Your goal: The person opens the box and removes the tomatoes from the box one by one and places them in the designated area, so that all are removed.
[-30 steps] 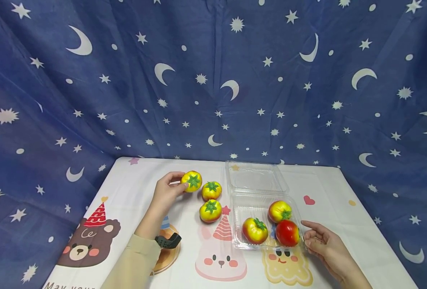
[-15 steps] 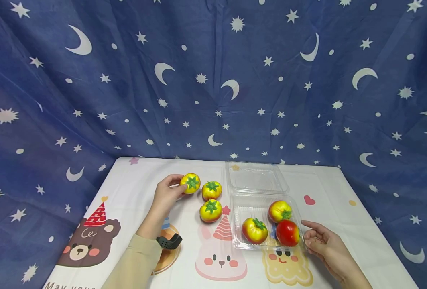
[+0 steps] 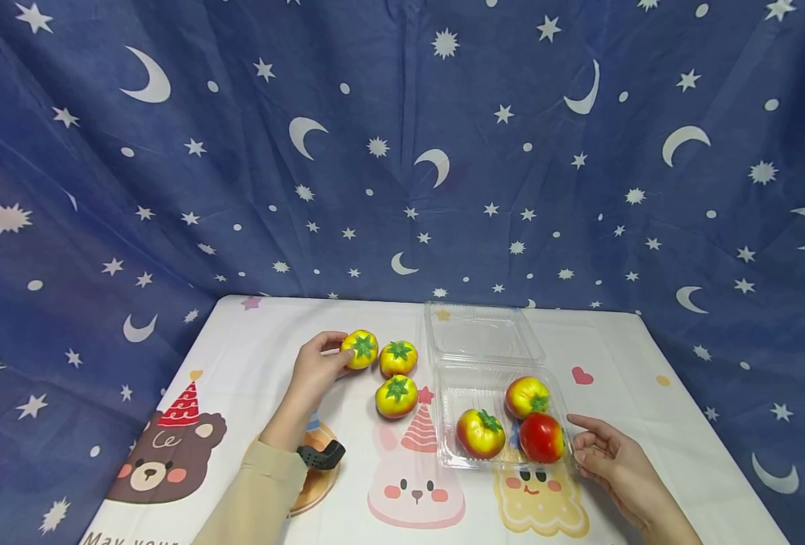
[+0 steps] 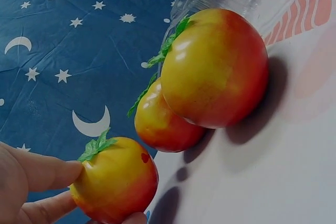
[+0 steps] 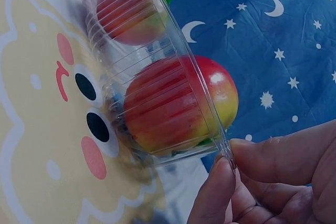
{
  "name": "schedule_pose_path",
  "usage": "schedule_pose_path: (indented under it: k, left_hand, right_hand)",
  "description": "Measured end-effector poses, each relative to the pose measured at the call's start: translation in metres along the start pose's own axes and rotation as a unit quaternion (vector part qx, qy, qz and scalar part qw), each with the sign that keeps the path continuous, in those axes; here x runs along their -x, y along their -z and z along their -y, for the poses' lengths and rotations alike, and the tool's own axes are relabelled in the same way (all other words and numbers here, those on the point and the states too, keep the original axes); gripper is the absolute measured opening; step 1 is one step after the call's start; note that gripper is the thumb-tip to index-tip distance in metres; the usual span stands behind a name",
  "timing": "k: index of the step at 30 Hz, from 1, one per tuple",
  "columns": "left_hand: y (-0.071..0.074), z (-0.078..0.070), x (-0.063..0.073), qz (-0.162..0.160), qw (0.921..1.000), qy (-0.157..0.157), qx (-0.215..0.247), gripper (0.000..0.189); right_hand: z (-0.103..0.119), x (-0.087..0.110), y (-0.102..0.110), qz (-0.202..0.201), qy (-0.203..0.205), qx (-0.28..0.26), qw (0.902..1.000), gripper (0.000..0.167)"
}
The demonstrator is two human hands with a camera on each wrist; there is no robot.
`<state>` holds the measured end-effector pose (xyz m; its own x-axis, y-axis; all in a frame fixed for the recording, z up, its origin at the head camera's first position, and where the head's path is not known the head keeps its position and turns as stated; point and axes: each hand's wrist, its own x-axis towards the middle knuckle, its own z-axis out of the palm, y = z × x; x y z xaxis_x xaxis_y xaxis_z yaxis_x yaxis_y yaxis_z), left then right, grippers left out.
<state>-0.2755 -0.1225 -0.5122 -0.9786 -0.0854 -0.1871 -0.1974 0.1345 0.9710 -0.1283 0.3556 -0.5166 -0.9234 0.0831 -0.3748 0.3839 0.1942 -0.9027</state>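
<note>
My left hand (image 3: 315,372) holds a yellow-and-red tomato (image 3: 363,351) by its side, its green leafy top facing up. In the left wrist view, thumb and fingers pinch this tomato (image 4: 118,182), and its shadow falls on the cloth beside it. Just right of it, a back tomato (image 3: 399,359) and a front tomato (image 3: 396,397) rest close together on the table. On the right, my right hand (image 3: 615,463) pinches the rim of a clear plastic box (image 5: 195,69) near its front right corner. Inside sit two yellow-red tomatoes (image 3: 480,435) and a redder tomato (image 3: 542,438).
The box's clear lid (image 3: 487,337) lies folded back behind it. A white tablecloth (image 3: 613,356) with cartoon prints covers the table. Behind the table hangs a blue curtain (image 3: 375,212) with moons and stars. A black strap (image 3: 322,456) sits at the left wrist.
My left hand has lowered slightly with the tomato, which now sits nearer the table and close to its neighbour. The right hand and box have stayed in place.
</note>
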Motion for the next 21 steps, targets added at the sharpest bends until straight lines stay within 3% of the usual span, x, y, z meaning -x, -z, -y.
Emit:
schedule_pose_path:
  k: [14, 21]
  left_hand:
    - [-0.0029, 0.0004, 0.0008, 0.0, 0.9992, 0.017, -0.037, 0.043]
    - [-0.0049, 0.0036, -0.0016, 0.005, 0.9991, 0.028, -0.032, 0.041]
  right_hand:
    - [0.0008, -0.0009, -0.0016, -0.003, 0.014, -0.002, 0.9999, 0.071]
    - [0.0008, -0.0003, -0.0012, 0.0, 0.02, -0.008, 0.9998, 0.071]
